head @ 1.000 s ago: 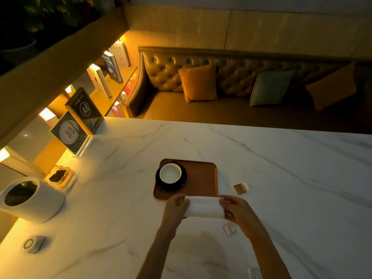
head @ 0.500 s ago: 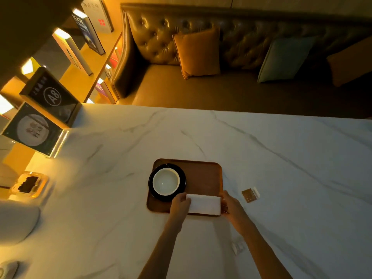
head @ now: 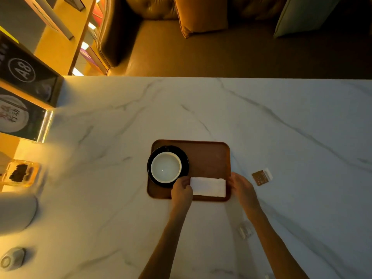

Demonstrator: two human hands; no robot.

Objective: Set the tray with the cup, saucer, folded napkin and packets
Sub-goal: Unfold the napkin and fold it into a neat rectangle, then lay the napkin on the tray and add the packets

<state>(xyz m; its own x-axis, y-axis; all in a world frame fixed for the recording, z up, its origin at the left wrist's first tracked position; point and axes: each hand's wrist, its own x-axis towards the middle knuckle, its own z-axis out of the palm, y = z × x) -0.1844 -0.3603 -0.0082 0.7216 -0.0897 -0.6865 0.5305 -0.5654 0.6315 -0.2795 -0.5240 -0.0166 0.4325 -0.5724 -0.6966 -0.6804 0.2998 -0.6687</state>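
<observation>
Left hand pinches the napkin on the tray, lower centre of frame. Right hand, fingers relaxed, sits just beside it.

Left hand: bare, seen from the back.
Right hand: bare, seen from the back.
Fingers: bare; nail and knuckle detail lost in dim amber light.
Left forearm: bare from wrist to lower frame edge, slender.
Right forearm: bare from wrist to lower frame edge, slender.

napkin on tray, cup on saucer
</observation>
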